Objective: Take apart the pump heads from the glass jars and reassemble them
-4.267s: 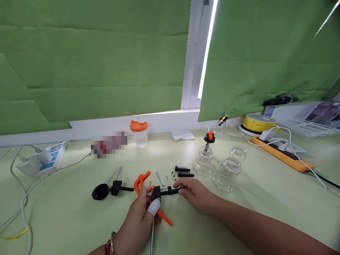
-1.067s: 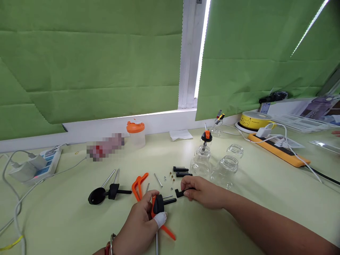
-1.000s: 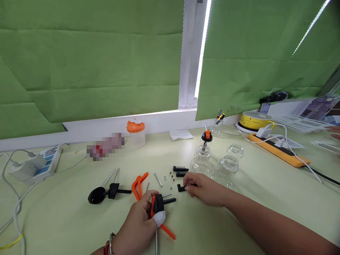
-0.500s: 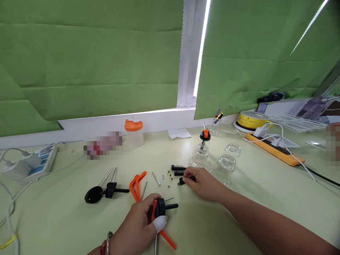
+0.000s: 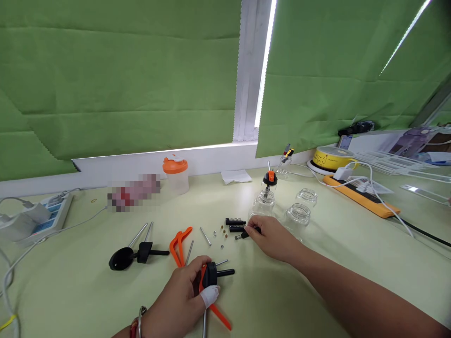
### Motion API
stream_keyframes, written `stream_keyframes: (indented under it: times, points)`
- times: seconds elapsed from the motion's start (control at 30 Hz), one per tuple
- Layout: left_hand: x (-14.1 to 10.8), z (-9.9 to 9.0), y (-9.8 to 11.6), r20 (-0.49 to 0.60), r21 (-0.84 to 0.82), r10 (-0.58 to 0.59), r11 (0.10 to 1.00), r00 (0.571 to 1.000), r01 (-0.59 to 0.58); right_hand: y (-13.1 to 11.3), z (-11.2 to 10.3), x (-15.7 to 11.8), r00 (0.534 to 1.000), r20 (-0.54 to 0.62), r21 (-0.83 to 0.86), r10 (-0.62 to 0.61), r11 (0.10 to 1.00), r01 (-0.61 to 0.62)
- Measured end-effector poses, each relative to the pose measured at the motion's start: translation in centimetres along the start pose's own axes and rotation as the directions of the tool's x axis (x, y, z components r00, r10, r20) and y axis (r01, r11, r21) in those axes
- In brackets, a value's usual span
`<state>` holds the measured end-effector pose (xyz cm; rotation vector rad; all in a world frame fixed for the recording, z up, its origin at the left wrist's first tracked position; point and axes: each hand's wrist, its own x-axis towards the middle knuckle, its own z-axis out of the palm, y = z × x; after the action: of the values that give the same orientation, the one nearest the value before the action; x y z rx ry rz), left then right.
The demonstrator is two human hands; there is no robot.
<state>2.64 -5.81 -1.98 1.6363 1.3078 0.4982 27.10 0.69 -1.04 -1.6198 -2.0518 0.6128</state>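
My left hand [image 5: 192, 293], with white tape on its thumb, grips a black cap [image 5: 210, 274] that has an orange handle and metal rods. Further right, my right hand [image 5: 266, 234] pinches a small black part with a spring [image 5: 239, 237] at its end. Two more black pieces with springs [image 5: 235, 221] lie just behind its fingertips. Several tiny brass and silver nuts [image 5: 224, 231] and a metal pin [image 5: 205, 236] are on the table between the hands. An orange handle [image 5: 180, 241] rests behind my left hand.
Two black parts with rods [image 5: 121, 258] lie at the left. Glass jars [image 5: 300, 215] stand behind and right of my right hand, near a capped jar [image 5: 269, 179]. An orange-lidded cup [image 5: 176, 173], a white paper [image 5: 236, 176] and an orange power strip [image 5: 362, 196] are further back.
My right hand has lifted and turned the black part slightly, and its spring now shows more clearly. The left hand keeps its hold. The whole view has shifted a little.
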Motion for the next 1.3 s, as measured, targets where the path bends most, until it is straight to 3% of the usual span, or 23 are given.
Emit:
stream_keyframes:
  times: [0.3, 0.57, 0.87, 1.13, 1.3]
  points:
    - [0.1, -0.2, 0.2, 0.032, 0.018, 0.004, 1.000, 0.999, -0.005, -0.2, -0.8, -0.2, 1.000, 0.010, -0.112, -0.030, 0.993, 0.031]
    - [0.0, -0.2, 0.3, 0.046, 0.007, -0.001, 1.000, 0.999, 0.000, 0.4, -0.9, -0.2, 0.999, 0.043, 0.009, -0.004, 1.000, 0.004]
    - [0.0, -0.2, 0.2, 0.037, 0.027, 0.019, 0.999, 0.999, -0.020, 0.2, -1.4, -0.2, 1.000, -0.015, -0.005, -0.015, 1.000, 0.015]
    - [0.0, -0.3, 0.3, 0.052, 0.021, 0.019, 1.000, 0.998, -0.021, 0.1, 0.5, -0.5, 0.987, 0.158, 0.052, 0.008, 0.999, -0.016]
    - [0.0, -0.3, 0.4, 0.061, 0.013, 0.020, 1.000, 0.998, -0.021, 0.0, 1.7, -0.1, 0.991, 0.091, -0.107, -0.099, 0.988, 0.108]
